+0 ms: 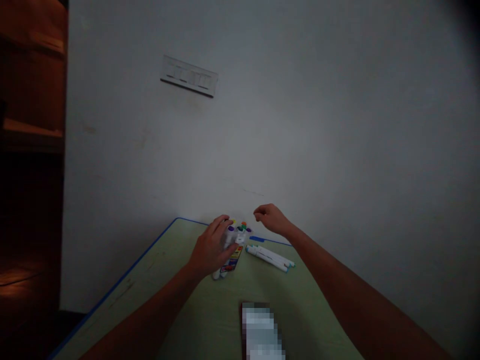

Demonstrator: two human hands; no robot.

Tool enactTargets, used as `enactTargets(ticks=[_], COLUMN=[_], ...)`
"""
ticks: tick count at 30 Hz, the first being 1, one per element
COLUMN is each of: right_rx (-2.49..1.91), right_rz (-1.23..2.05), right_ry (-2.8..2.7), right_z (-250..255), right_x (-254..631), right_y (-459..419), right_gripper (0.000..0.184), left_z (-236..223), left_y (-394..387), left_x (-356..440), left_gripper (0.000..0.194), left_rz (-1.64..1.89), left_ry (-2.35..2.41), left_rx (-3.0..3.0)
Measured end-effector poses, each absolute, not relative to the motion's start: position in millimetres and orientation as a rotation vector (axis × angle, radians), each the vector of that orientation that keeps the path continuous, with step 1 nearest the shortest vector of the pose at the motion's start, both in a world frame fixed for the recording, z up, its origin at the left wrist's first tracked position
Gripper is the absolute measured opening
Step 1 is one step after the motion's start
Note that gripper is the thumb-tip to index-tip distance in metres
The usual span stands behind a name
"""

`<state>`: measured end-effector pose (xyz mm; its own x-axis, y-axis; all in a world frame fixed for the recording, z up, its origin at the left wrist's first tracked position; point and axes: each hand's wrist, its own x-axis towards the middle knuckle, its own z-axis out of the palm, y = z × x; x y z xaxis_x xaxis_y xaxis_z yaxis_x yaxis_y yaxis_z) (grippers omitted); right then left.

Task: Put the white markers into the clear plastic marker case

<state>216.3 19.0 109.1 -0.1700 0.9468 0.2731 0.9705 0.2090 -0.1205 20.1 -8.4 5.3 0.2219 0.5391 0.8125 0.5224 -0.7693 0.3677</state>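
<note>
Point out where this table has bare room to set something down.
Bare table shows between the left forearm and blue edge, and between the loose markers and pixelated item. It's crowded around the left hand and marker pack.

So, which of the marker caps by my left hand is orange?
The orange cap sits just beyond the brighter green cap, to the right of the yellow cap; no other visible cap is orange.
</note>
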Motion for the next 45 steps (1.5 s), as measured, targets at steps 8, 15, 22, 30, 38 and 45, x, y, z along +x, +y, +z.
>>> enactTargets(ticks=[8,15,22,30,38,45], right_rx=[-2.108,-2.069,-1.753,-1.156,-1.001,-1.002], right_rz=[-0.060,-0.038,0.044,0.174,0.060,0.066], right_ry=[-2.252,-2.352,-2.171,-1.812,-1.849,-1.867], right_z=[11,-14,-5,-4,-14,-11], right_x=[291,283,283,258,253,248], right_y=[19,12,-16,-47,-61,-64], right_gripper=[0.026,0.017,0.025,0.011,0.010,0.010], left_z=[4,4,4,8,10,12], left_y=[-7,-7,-6,-9,-9,-10], left_x=[20,19,19,18,16,17], left_gripper=[0.047,0.047,0.046,0.042,0.044,0.044], left_rz=[1.656,1.648,1.659,1.659,1.636,1.625], left_ry=[1.046,1.057,1.035,1.064,1.076,1.081], left_rx=[2.460,2.467,2.497,2.499,2.548,2.527])
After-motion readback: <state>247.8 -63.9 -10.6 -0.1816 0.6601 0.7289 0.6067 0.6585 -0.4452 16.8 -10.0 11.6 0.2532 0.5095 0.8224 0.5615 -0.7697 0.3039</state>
